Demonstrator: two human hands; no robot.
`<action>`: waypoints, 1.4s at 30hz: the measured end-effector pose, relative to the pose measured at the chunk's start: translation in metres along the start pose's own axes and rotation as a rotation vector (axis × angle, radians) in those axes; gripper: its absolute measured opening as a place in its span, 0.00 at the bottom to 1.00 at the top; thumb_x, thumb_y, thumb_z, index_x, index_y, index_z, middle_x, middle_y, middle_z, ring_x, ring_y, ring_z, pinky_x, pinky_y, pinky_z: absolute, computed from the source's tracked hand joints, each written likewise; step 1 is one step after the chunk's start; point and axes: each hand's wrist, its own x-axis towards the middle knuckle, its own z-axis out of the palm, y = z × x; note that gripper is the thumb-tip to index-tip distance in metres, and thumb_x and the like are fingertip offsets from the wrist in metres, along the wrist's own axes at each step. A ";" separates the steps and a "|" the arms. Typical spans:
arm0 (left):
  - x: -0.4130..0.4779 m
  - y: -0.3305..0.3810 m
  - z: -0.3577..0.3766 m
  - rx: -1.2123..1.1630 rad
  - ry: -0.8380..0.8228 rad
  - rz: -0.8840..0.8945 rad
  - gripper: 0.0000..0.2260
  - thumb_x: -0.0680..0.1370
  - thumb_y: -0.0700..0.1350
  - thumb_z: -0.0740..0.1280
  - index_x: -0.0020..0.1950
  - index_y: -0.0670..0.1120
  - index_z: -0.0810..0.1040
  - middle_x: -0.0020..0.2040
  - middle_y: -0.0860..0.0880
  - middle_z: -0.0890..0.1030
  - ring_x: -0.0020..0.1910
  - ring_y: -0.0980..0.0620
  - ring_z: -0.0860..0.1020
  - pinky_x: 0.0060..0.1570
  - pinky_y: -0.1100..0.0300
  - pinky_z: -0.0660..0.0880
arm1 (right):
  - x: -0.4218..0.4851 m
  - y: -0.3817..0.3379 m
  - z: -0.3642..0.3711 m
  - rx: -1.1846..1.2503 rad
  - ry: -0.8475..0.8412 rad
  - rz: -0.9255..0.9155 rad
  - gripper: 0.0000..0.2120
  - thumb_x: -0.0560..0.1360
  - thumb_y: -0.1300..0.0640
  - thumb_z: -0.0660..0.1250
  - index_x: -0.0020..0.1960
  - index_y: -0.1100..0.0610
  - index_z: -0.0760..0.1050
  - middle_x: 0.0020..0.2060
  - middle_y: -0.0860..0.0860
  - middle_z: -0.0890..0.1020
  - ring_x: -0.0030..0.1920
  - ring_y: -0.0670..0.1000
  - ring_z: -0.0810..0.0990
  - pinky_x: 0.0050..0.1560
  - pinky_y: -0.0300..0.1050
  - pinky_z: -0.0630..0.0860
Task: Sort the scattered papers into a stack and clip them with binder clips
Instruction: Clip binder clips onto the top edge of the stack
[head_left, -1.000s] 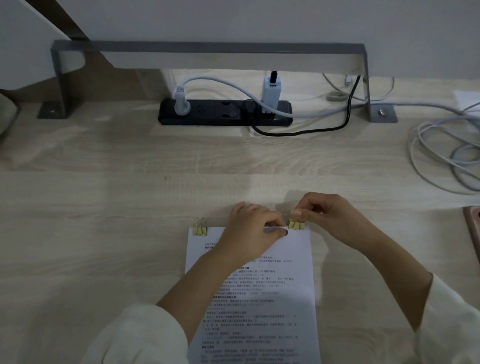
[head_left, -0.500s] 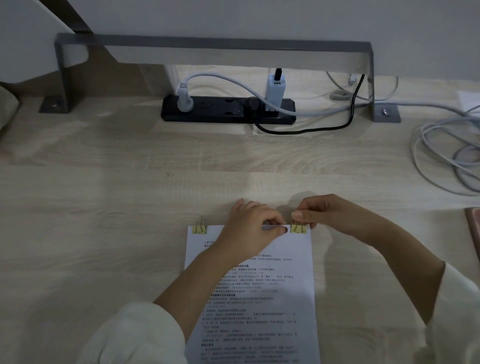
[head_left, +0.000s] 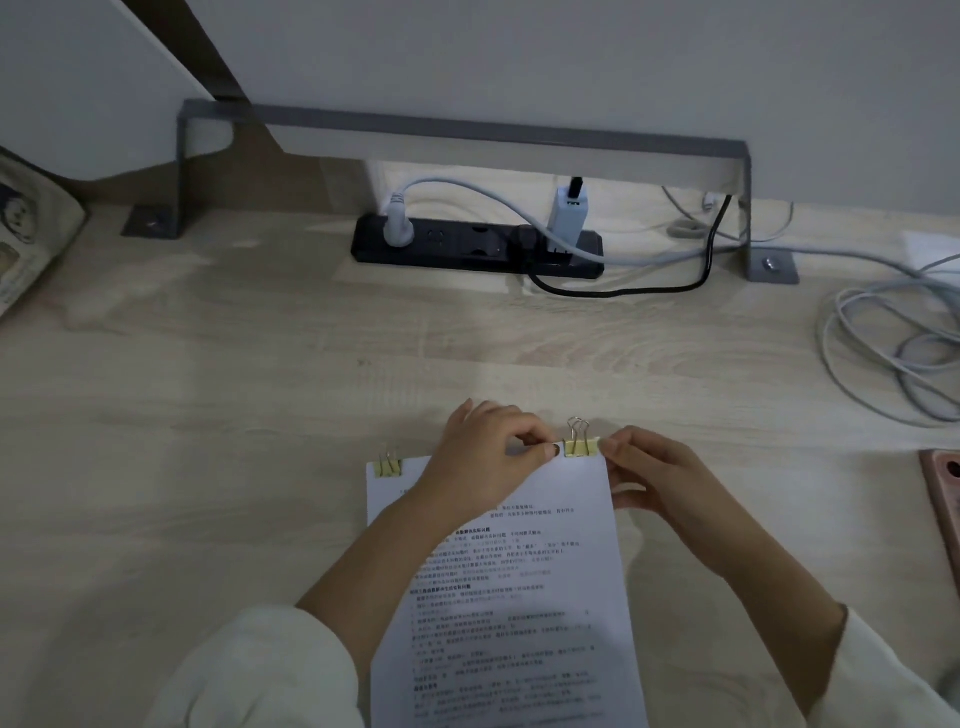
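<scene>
Where the stack (head_left: 545, 597) lies flat on the near middle of the desk (head_left: 208, 415), both hands meet at its far edge. The left hand (head_left: 483, 457) sits over the middle of that edge with its fingers curled. Its thumb (head_left: 549, 451) and forefinger pinch the paper, and the thumb tip is just left of the right clip (head_left: 581, 447). The right hand (head_left: 660, 483) curls round the stack's far right corner, with its forefinger (head_left: 609, 448) touching the clip's right side. So the clip sits between the two sets of fingertips, biting the paper edge.

This clip has a small yellow folded body and thin wire loops that stand up and lean away from the paper. The left clip (head_left: 389, 466) is of the same kind. It grips the far left corner, well apart from both hands, with its loops lying lower.

The sheets are smooth and white with dense rows of dark print, too blurred to read. The desk is pale wood with a soft, wavy grain. White sleeves (head_left: 260, 675) of a soft cloth cover both forearms.

At the far side lies a black, glossy power strip (head_left: 467, 244). Grey cables (head_left: 883, 343) coil loosely at the right.
</scene>
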 end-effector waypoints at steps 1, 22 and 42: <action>-0.002 -0.002 -0.002 -0.009 0.007 0.002 0.05 0.76 0.50 0.65 0.45 0.51 0.79 0.38 0.63 0.73 0.50 0.56 0.72 0.69 0.46 0.57 | 0.000 -0.003 0.006 -0.010 0.020 -0.002 0.09 0.76 0.58 0.62 0.38 0.60 0.74 0.36 0.55 0.79 0.37 0.51 0.78 0.36 0.39 0.77; -0.135 -0.142 -0.103 0.334 0.692 -0.472 0.25 0.77 0.59 0.48 0.71 0.53 0.66 0.73 0.47 0.65 0.74 0.47 0.57 0.74 0.45 0.48 | 0.062 -0.007 0.249 0.303 -0.202 0.108 0.15 0.77 0.62 0.62 0.63 0.60 0.72 0.57 0.59 0.81 0.55 0.61 0.81 0.59 0.62 0.75; -0.180 -0.250 -0.144 0.538 0.674 -0.768 0.31 0.75 0.66 0.39 0.76 0.55 0.51 0.78 0.47 0.51 0.76 0.44 0.46 0.69 0.37 0.41 | 0.103 0.010 0.333 -1.319 -0.162 -0.621 0.36 0.70 0.32 0.39 0.72 0.47 0.31 0.73 0.48 0.35 0.72 0.47 0.30 0.71 0.46 0.29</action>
